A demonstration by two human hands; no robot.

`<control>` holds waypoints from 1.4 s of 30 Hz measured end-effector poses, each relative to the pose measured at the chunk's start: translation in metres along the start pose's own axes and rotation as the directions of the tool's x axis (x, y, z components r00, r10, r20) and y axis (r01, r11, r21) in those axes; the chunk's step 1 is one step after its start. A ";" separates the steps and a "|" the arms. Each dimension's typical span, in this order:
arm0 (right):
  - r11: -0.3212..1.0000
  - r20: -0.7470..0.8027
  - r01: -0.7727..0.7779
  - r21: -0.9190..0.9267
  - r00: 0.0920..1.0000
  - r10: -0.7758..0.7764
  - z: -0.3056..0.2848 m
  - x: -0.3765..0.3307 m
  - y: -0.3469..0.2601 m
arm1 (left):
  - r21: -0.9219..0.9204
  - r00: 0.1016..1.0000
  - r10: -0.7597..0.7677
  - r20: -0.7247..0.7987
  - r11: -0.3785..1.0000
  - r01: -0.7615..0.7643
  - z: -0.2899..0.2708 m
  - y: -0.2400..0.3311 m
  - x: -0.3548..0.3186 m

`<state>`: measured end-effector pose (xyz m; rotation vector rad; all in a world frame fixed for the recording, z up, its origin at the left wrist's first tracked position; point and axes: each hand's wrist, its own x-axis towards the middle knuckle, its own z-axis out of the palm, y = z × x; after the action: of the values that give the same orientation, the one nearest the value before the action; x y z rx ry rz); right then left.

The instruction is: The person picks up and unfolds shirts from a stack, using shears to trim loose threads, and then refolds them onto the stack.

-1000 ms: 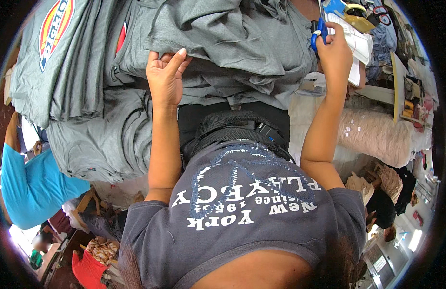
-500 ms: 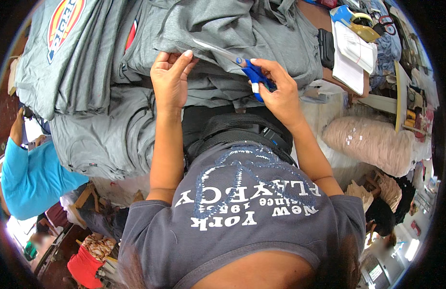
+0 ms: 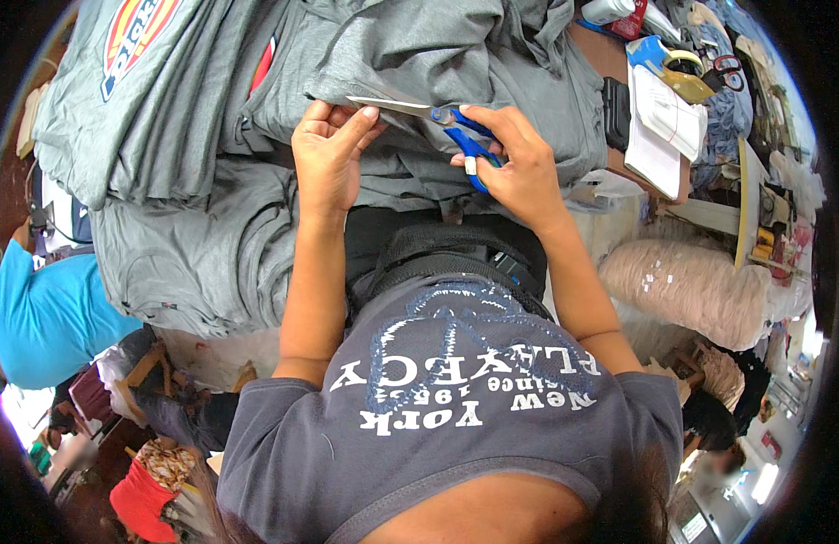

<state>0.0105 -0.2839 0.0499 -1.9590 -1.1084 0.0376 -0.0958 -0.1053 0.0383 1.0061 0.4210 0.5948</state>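
A grey T-shirt (image 3: 392, 54) lies bunched on the pile in front of me. My left hand (image 3: 327, 168) pinches the shirt's near edge between thumb and fingers. My right hand (image 3: 525, 168) grips a pair of scissors (image 3: 444, 116) with blue handles, fingers through the loops. Their blades point left, slightly parted, the tips just above my left fingertips at the cloth edge. Whether fabric or a thread sits between the blades is too small to tell.
Folded grey shirts (image 3: 156, 136) with a colourful print are stacked at the left; more grey shirts (image 3: 197, 249) hang below. Right, a table holds a black case (image 3: 616, 113), white papers (image 3: 659, 109) and a tape dispenser (image 3: 682, 68). A tan bundle (image 3: 687, 290) lies lower right. A blue-clothed person (image 3: 57, 308) is left.
The scissors have moved left and turned more level, their blades now over my left fingertips. Their handles have spread apart. My left hand keeps its pinch on the shirt edge.
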 end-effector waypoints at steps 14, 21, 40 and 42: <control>0.996 0.027 -0.050 0.070 0.998 0.048 0.003 -0.006 0.001 | 0.005 1.000 -0.023 -0.006 1.000 0.023 0.001 -0.001 -0.002; 0.997 0.023 -0.057 0.044 0.998 0.056 0.004 -0.013 0.003 | -0.101 0.997 -0.060 -0.049 0.993 0.054 -0.005 0.000 0.003; 0.996 0.032 -0.058 0.070 0.998 0.056 0.012 -0.003 0.003 | -0.043 0.997 -0.043 -0.057 0.998 0.040 0.001 0.003 -0.001; 0.998 0.021 -0.038 0.046 0.999 0.037 0.012 -0.005 0.006 | -0.038 0.998 -0.037 -0.059 0.999 0.034 0.002 0.003 -0.002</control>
<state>0.0063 -0.2808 0.0365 -1.9413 -1.0745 0.1021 -0.0965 -0.1065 0.0424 0.9457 0.4780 0.5996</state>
